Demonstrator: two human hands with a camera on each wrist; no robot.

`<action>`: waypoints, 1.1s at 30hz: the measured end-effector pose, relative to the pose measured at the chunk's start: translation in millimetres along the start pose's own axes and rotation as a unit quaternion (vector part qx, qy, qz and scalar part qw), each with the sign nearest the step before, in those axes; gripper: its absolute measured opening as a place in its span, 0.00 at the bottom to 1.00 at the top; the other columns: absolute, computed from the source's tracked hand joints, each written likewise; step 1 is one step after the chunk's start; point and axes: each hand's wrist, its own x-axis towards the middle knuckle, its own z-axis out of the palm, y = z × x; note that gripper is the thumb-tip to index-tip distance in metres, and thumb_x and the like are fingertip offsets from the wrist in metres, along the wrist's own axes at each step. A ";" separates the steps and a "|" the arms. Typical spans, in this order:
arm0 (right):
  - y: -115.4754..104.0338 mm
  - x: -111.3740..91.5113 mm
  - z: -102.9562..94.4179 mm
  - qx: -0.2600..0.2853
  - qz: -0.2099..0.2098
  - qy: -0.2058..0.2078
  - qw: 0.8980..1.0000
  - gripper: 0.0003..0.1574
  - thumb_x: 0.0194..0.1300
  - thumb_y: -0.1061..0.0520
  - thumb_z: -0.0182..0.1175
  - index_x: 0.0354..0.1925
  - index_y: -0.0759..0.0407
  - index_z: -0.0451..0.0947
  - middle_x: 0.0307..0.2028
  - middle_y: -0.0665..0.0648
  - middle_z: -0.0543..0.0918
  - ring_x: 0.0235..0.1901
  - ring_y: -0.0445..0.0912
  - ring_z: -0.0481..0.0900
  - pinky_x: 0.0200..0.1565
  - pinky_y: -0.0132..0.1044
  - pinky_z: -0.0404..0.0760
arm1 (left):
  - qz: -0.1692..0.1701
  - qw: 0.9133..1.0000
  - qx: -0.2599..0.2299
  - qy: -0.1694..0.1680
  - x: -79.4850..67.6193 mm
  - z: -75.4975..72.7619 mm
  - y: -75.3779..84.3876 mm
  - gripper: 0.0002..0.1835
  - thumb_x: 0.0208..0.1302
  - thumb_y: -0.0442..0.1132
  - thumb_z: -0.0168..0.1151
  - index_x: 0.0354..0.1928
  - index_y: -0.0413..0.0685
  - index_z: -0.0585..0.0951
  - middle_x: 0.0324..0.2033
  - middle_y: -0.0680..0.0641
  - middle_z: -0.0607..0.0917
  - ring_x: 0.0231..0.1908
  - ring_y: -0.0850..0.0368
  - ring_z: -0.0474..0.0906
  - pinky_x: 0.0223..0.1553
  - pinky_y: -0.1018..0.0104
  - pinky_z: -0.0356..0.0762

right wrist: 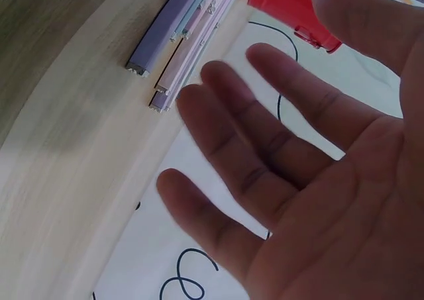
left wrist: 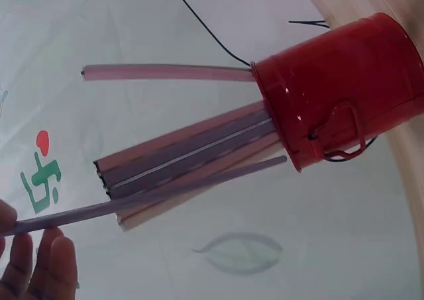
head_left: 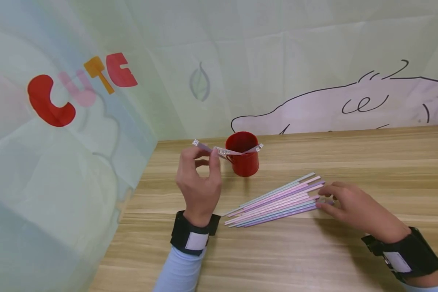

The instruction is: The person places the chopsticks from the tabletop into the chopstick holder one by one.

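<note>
My left hand (head_left: 200,184) is raised just left of the small red bucket (head_left: 245,165). Between thumb and fingers it pinches a thin purple stick (left wrist: 79,212), whose far tip points at the bucket's rim in the left wrist view. Several pink and purple sticks (left wrist: 185,151) lean out of the bucket's mouth, their ends sparkly in the head view. Fingers loosely bent, my right hand (head_left: 357,211) hovers at the right ends of a fanned pile of pastel sticks (head_left: 273,202). The right wrist view shows its palm bare, with the pile beyond the fingertips.
The pile lies on the wood-grain table (head_left: 277,259), in front of the bucket. A printed cloth backdrop (head_left: 211,40) rises behind the table and along its left side. The bucket has a small side handle (left wrist: 354,131).
</note>
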 end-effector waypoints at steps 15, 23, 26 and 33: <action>6.1 -2.3 2.9 -0.011 0.028 -0.037 0.999 0.25 0.55 0.47 0.65 0.43 0.65 0.78 0.37 0.60 0.79 0.33 0.48 0.73 0.34 0.49 0.78 | -0.061 0.997 -0.025 0.043 1.8 -3.8 -16.6 0.12 0.59 0.37 0.62 0.40 0.35 0.75 0.35 0.46 0.83 0.38 0.58 0.79 0.27 0.57 0.81; 11.6 -3.5 5.8 -0.001 0.041 -0.050 0.998 0.25 0.55 0.47 0.65 0.43 0.65 0.78 0.33 0.57 0.77 0.29 0.45 0.71 0.29 0.43 0.76 | -0.088 0.996 -0.029 -0.007 -0.6 -0.5 -22.5 0.09 0.60 0.37 0.62 0.39 0.41 0.78 0.34 0.49 0.84 0.36 0.61 0.79 0.27 0.58 0.81; 12.2 -3.4 5.7 -0.004 0.042 -0.049 0.998 0.24 0.55 0.48 0.65 0.43 0.65 0.78 0.33 0.57 0.78 0.29 0.45 0.71 0.29 0.43 0.76 | -0.089 0.995 0.006 -0.044 -3.1 0.8 -24.3 0.08 0.61 0.38 0.61 0.40 0.43 0.80 0.36 0.50 0.85 0.37 0.63 0.78 0.28 0.58 0.81; 11.9 -3.6 5.2 -0.011 0.033 -0.042 0.998 0.21 0.54 0.51 0.66 0.41 0.66 0.79 0.32 0.56 0.78 0.28 0.44 0.71 0.29 0.44 0.77 | -0.081 0.988 0.086 -0.104 -6.1 1.9 -24.7 0.15 0.63 0.38 0.57 0.50 0.43 0.79 0.44 0.47 0.84 0.43 0.58 0.77 0.31 0.55 0.81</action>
